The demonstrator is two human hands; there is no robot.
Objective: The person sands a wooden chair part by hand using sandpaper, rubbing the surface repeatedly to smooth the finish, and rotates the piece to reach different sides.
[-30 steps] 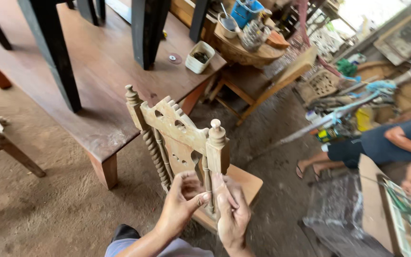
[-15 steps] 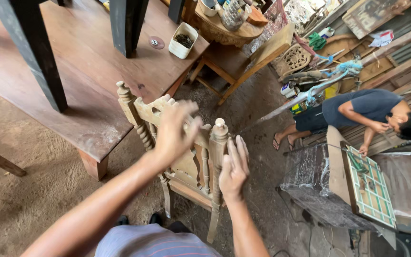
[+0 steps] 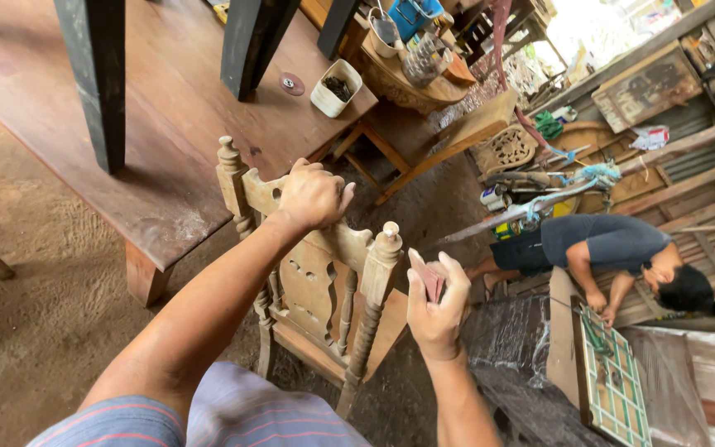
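A carved, unfinished wooden chair (image 3: pixel 318 285) with turned posts stands on the dirt floor right below me. My left hand (image 3: pixel 312 194) grips the carved top rail of its backrest. Held up just right of the near turned post (image 3: pixel 376 285), my right hand (image 3: pixel 438 302) pinches a small folded piece of reddish sandpaper (image 3: pixel 433 280) between thumb and fingers. That hand is not touching the chair.
A low brown wooden table (image 3: pixel 159 116) with dark legs standing on it and a white cup (image 3: pixel 335 88) lies to the left. A second person (image 3: pixel 614 257) bends over a framed panel (image 3: pixel 610 377) at the right. Cluttered wood pieces and tools fill the back.
My left hand rose from the chair's lower back to grip the top rail. My right hand left the post and now holds the sandpaper up beside it.
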